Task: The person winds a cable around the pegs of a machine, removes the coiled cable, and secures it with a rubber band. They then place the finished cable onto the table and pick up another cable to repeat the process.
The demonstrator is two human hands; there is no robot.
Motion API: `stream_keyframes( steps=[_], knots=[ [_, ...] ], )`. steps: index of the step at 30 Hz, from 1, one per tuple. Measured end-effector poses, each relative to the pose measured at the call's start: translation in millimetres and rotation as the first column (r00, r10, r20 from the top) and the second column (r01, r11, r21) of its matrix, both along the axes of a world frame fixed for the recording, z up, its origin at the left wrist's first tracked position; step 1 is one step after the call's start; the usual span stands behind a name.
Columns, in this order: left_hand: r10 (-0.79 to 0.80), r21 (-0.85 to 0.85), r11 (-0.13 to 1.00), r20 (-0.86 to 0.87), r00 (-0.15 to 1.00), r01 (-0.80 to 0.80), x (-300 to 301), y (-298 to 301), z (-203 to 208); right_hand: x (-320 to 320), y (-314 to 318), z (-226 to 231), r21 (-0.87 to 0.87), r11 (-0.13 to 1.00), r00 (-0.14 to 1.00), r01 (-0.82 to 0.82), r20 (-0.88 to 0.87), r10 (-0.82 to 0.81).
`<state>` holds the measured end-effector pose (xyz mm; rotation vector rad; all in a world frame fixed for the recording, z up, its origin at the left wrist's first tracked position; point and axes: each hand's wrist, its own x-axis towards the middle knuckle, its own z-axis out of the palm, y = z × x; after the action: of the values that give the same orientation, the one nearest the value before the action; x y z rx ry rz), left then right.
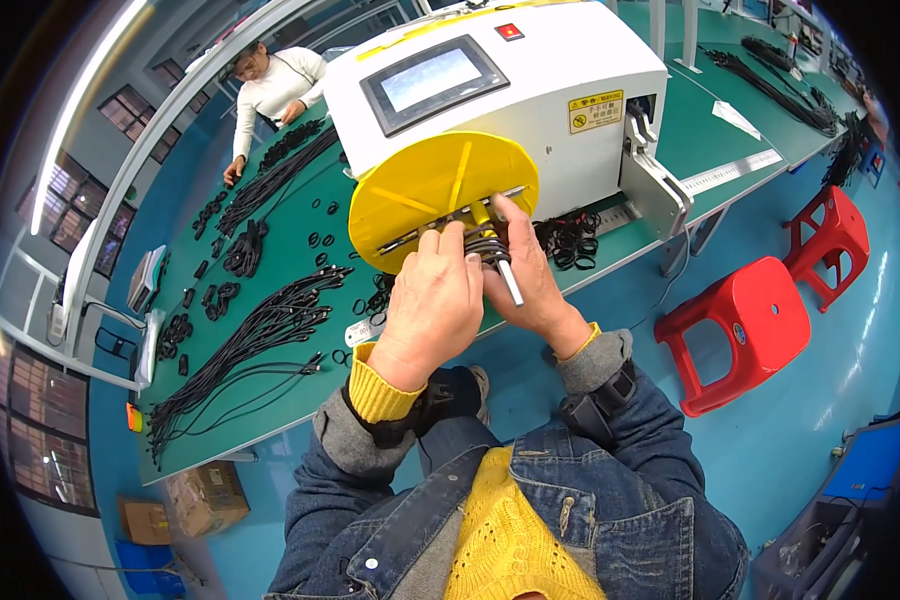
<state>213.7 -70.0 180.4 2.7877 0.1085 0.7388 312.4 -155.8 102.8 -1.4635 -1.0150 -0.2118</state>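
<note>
A white winding machine (560, 80) stands before me on the green table, a round yellow disc (400, 195) on its front. A coil of black cable (485, 247) sits around the posts near the disc's lower edge. My left hand (435, 300) presses against the coil from the left, its fingers bent and closed on it. From the right, my right hand (530, 275) wraps the coil, with its thumb and fingers up near a yellow post (481, 213). A white rod (511, 283) sticks out toward me between the hands. My fingertips partly hide the cable.
Bundles of black cables (260, 340) lie left on the green table (290, 225), with small black loops around them. More black loops (570, 240) lie under the machine's right side. Red stools (740, 335) stand at right. Another person (275, 90) works at the far left. Cardboard boxes (208, 497) sit below.
</note>
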Motion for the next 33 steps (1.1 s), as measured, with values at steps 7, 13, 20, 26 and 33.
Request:
stream_keyframes(
  steps=[7,13,20,26,33],
  knots=[
    [-0.117,-0.073,0.992,-0.197,0.973,0.104,-1,4,15,-32,-12,-5,0.142,0.99,0.999,0.015,-0.037,-0.01],
    [-0.087,-0.036,0.996,-0.281,0.956,0.08,5,3,24,-31,-8,-1,0.13,0.991,0.994,0.006,-0.113,0.009],
    [-0.075,0.065,0.994,-0.234,0.969,0.092,-3,-4,16,-40,-15,2,0.133,0.99,0.952,-0.039,-0.296,0.077],
    [-0.018,0.223,0.973,-0.169,0.985,0.056,-37,-45,3,-65,-54,9,-0.019,0.997,0.994,0.07,-0.082,-0.071],
    [-0.096,-0.034,0.995,-0.455,0.885,0.091,-49,-32,-53,-53,-65,-44,-0.45,0.893,0.999,-0.015,-0.038,-0.002]
  ],
)
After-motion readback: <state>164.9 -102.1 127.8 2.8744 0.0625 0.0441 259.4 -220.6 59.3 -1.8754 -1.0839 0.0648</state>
